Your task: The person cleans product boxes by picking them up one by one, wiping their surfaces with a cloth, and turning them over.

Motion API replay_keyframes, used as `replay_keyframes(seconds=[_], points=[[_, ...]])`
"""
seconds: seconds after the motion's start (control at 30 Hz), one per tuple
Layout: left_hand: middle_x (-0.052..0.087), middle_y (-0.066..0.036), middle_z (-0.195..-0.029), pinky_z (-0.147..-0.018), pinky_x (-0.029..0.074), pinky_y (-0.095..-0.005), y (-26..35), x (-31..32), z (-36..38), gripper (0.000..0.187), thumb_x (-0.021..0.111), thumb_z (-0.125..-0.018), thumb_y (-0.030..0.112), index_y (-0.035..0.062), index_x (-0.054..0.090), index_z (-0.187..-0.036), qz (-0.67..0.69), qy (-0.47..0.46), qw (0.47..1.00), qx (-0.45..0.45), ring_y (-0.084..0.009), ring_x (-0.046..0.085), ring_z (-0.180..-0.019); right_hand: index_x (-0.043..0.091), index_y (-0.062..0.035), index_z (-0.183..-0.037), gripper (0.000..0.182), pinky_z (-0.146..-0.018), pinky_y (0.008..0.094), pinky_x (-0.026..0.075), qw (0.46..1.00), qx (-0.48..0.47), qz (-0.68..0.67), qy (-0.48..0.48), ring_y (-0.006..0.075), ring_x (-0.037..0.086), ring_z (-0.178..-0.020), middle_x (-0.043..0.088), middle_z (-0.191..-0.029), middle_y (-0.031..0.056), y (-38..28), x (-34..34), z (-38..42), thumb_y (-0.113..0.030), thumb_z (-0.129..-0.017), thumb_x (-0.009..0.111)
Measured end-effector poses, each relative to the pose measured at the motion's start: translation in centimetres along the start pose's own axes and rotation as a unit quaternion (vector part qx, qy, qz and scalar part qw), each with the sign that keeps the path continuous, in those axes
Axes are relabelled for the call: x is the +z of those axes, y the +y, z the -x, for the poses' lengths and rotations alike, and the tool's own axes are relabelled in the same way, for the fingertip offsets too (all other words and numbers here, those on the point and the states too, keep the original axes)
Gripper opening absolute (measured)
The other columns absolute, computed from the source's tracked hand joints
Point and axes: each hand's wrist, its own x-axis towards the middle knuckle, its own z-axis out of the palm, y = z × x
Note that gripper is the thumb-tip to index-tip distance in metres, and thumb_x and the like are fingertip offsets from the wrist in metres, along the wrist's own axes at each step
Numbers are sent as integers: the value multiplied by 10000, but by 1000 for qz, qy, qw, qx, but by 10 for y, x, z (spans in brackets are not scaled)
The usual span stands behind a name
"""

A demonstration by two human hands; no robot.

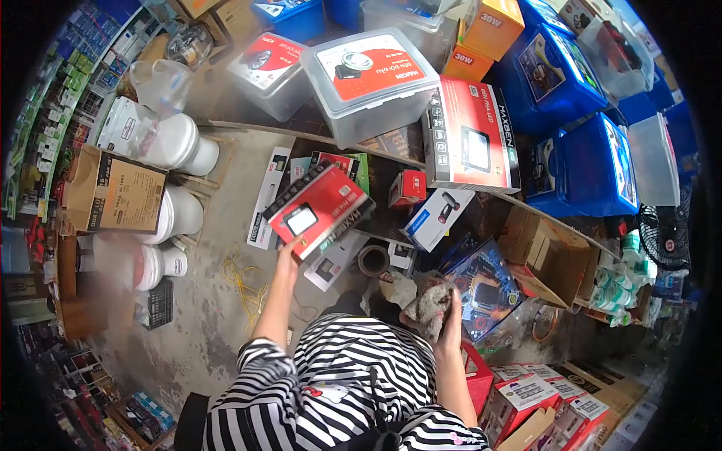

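Observation:
My left hand [290,259] grips the near corner of a red and black LED floodlight box [320,210], held tilted above the lower shelf. A bunched grey cloth [427,310] is in my right hand [451,319], its fingers mostly hidden behind the cloth. Under and around the held box lie a long white and grey box [269,197] and a white box with a dark device printed on it [335,259]. A small red box [408,188] and a blue and white box [439,218] are just to the right.
A larger floodlight box [472,135] stands on the upper shelf beside a clear plastic tub [372,105]. Blue bins [583,165] fill the right. White buckets [180,143] and a brown carton [116,192] stand left. An open carton [545,255] is right; red boxes [519,406] sit lower right.

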Motion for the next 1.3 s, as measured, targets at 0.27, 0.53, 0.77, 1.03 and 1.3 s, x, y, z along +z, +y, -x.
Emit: replay_keyframes(seconds=[0.27, 0.53, 0.77, 1.03, 1.3], points=[[563, -112, -1155, -960, 429, -348, 10, 46, 139, 575, 730, -725, 102, 5, 438, -1210, -139, -86, 983, -80, -203, 557, -1060, 490, -37, -1300, 646, -914, 359, 439, 789, -381, 463, -132, 270, 568, -1037, 565, -1159, 152, -11, 105, 30, -116, -702, 722], [588, -77, -1125, -861, 481, -304, 8, 89, 182, 505, 723, -726, 86, 25, 528, -1188, -62, -264, 961, -51, -161, 584, -1003, 619, -182, -1175, 554, -1086, 576, 171, 473, -555, 669, -146, 375, 386, -1286, 486, -1308, 154, -10, 120, 40, -232, -629, 704], [622, -71, -942, -786, 499, -279, 29, 96, 189, 468, 751, -694, 128, 6, 550, -1099, -125, -253, 958, -49, -146, 615, -814, 608, -116, -1196, 411, -925, 411, 448, 590, -552, 571, 141, 405, 542, -1082, 520, -1232, 247, -60, 80, 21, -110, -785, 605], [554, -60, -1223, -931, 433, -290, 10, 117, 193, 413, 540, -915, 220, 20, 490, -1273, -120, -265, 957, -16, -156, 527, -1108, 684, -163, -1048, 428, -730, 334, 506, 448, -645, 594, -174, 245, 611, -840, 548, -1273, 121, 5, 138, 49, -170, -622, 711], [630, -75, -1024, -823, 489, -287, 45, 118, 199, 512, 775, -666, 101, 7, 566, -1124, -155, -305, 940, -12, -143, 598, -929, 618, -104, -1178, 413, -924, 406, 450, 591, -604, 520, 121, 399, 559, -1087, 514, -1256, 246, -80, 90, 11, -66, -769, 572]])
